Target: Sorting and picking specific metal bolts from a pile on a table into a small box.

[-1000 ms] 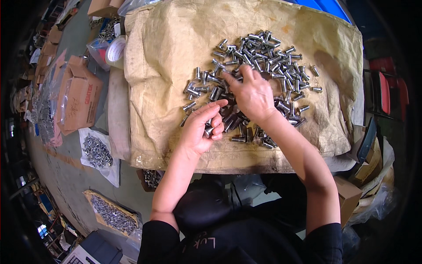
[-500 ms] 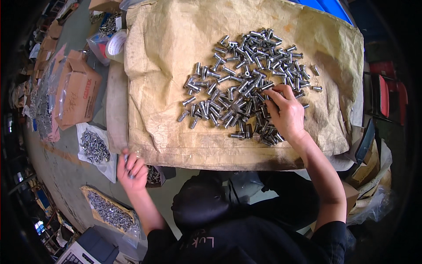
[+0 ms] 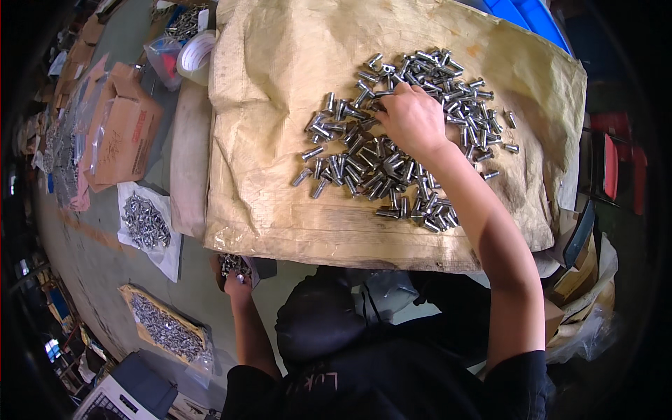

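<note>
A loose heap of short, shiny metal bolts (image 3: 392, 168) lies on the tan woven cover of the table. My right hand (image 3: 414, 120) is over the heap's upper part, fingers bent down among the bolts. Its fingertips are closed, and what they pinch, if anything, is hidden. Low on the left, beneath the table's front edge, my left hand (image 3: 236, 285) is at a small box of metal parts (image 3: 232, 264). A shiny bolt end (image 3: 241, 278) shows at the left hand's fingers, which appear curled round it; part of that hand is in shadow.
Left on the floor lie a white sheet with metal parts (image 3: 168, 248), a tray of small parts (image 3: 168, 330) and a cardboard box (image 3: 126, 133). A tape roll (image 3: 196, 57) sits by the table's left edge. Blue bins (image 3: 528, 21) stand at the far right, red chairs (image 3: 610, 168) beyond.
My right hand has moved left and farther away across the heap. My left hand has lowered to the small box below the table edge. The whole view has shifted slightly.
</note>
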Demonstrator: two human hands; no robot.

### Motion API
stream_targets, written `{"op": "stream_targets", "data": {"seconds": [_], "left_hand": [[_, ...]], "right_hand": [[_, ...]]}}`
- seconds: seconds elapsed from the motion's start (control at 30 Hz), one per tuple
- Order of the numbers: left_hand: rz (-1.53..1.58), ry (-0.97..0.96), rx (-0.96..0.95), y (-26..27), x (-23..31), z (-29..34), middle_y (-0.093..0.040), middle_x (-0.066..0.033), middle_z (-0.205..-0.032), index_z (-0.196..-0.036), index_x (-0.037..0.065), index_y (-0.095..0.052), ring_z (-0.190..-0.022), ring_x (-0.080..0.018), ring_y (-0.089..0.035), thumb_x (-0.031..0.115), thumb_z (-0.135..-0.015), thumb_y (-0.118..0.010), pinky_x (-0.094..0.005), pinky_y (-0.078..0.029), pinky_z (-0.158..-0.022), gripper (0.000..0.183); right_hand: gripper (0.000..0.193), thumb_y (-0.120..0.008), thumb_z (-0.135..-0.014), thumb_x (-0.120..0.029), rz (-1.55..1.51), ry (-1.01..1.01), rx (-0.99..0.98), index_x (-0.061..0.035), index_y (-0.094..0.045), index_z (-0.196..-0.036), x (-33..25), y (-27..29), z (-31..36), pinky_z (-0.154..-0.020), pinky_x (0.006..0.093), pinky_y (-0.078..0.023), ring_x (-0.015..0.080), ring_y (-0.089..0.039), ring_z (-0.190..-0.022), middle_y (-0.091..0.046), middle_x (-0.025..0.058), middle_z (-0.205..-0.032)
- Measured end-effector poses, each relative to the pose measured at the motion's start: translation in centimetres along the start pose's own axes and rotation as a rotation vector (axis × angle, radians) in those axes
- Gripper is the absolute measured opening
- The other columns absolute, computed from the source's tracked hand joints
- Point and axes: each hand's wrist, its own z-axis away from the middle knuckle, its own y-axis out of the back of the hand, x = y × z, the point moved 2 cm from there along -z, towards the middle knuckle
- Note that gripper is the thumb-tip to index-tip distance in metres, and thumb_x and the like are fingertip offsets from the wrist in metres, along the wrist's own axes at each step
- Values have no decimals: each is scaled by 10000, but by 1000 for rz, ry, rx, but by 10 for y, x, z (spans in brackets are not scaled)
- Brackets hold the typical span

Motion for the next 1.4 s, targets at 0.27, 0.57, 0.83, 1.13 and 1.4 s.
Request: {"op": "stream_targets", "data": {"seconds": [0.27, 0.57, 0.83, 1.13, 1.4], "left_hand": [[-1397, -1208, 606, -51, -20, 19, -612, -159, -912, -965, 29, -595, -811, -328, -581, 168, -774, -646, -408, -456, -707, 242], [-1346, -1260, 556, -56, -20, 30, -466, -217, -1218, -1197, 82, -515, -1163, -381, -408, 213, -736, -687, -429, -359, -958, 509], [-294, -1025, -171, -132, -12, 211, -598, -83, -753, -1041, -16, -552, -540, -111, -527, 238, -953, -427, -221, -449, -495, 296], [214, 242, -903, -185, -61, 267, -455, -29, -693, -974, 56, -566, -477, -109, -383, 477, -918, -390, -214, -297, -378, 461], [-268, -460, 67, -55, -10, 59, -452, 18, -623, -838, 61, -575, -500, -63, -396, 193, -846, -551, -218, -312, -409, 135]], "right_hand": [[227, -621, -744, -266, -155, -167, -40, -53, -660, -809, 7, 6, 4, -703, 372, -487, 278, -612, -784, -626, 119, -841], [177, -606, -778, -154, -744, -453, -61, 22, -617, -791, 20, 36, 100, -515, 211, -321, 47, -416, -590, -504, -32, -616], [66, -634, -718, -38, -787, -51, -223, -18, -600, -771, -77, 42, 133, -494, 236, -414, 105, -539, -583, -544, 22, -657], [420, -709, -675, -246, -587, 535, -154, -37, -576, -1013, -194, 37, 131, -556, 330, -473, 235, -576, -654, -539, 81, -739], [212, -633, -791, -136, -1000, -226, -577, -16, -610, -964, -99, 37, 169, -582, 292, -474, 181, -589, -642, -629, 98, -776]]}}
